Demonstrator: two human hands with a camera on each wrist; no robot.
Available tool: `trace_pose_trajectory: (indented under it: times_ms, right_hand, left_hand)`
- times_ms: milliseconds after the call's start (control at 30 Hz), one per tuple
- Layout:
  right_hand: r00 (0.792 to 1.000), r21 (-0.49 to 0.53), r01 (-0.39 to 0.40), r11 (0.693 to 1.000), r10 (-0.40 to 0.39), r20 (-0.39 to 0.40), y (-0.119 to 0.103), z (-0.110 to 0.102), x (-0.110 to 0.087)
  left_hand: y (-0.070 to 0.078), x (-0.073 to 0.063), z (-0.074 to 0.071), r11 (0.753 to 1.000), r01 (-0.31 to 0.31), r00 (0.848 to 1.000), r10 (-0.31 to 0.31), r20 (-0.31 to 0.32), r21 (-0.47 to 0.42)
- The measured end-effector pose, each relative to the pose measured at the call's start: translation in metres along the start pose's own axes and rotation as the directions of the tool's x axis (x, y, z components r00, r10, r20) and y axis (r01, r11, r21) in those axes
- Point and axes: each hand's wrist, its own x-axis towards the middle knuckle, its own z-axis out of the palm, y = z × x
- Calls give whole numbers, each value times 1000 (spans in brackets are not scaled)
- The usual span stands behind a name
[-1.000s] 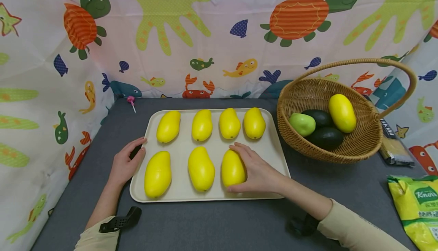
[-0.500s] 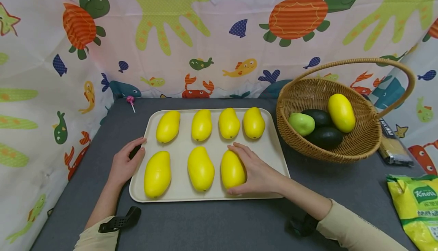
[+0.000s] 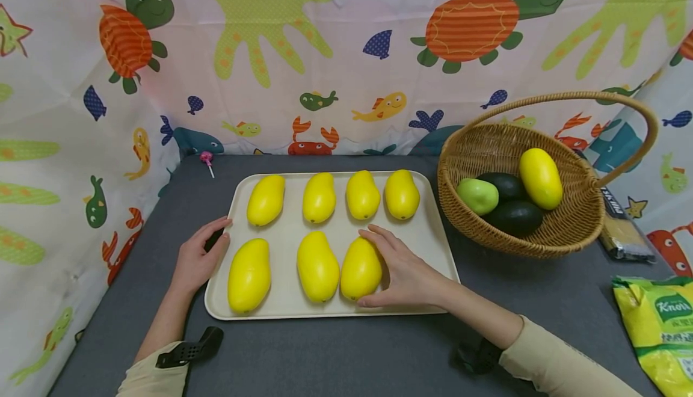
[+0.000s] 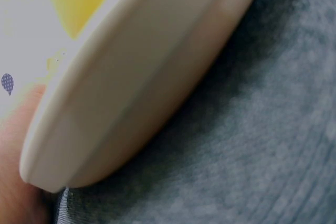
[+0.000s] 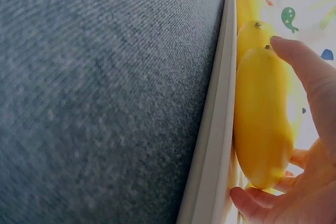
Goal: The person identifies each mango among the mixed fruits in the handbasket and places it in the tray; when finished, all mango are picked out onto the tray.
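Yellow mangoes lie in two rows on a cream tray (image 3: 335,313). My right hand (image 3: 408,273) is spread around the right-hand mango (image 3: 359,270) of the near row, thumb at its near end and fingertips by its far end; a gap shows between the palm and the fruit. In the right wrist view the same mango (image 5: 262,108) lies on the tray, inside the loose curve of the thumb and fingers. It sits against the middle mango (image 3: 317,267). At the tray's left edge my left hand (image 3: 197,255) rests, fingertips touching the rim.
A wicker basket (image 3: 582,228) at the right holds a green fruit (image 3: 477,196), dark avocado-like fruits (image 3: 514,216) and a yellow mango (image 3: 541,178). A brown packet (image 3: 625,237) and a yellow Knorr bag (image 3: 657,325) lie at the far right. A pink lollipop (image 3: 207,158) lies back left.
The right-hand mango of the near row has moved a little left, up to the middle one, away from my right palm. Both hands stay almost where they were.
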Motion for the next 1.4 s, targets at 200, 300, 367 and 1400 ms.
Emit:
trace_pose_trajectory:
  times_ms: [200,300,367,1400]
  right_hand:
    - [1000,5,-25,1000,25,3,-1,2,1]
    - [999,6,-35,999,35,8,-1,2,0]
    - [999,6,-38,999,38,10,-1,2,0]
    - [943,-36,179,983,-182,-280,-1,-62,-13]
  left_hand:
    - [-2,1,1,1000,-11,1000,11,-3,1]
    - [-3,1,1,1000,-14,1000,14,-4,-3]
    - [-2,1,1,1000,-19,1000,19,-5,-9]
    - [-4,0,1,1000,-22,1000,22,2,-12]
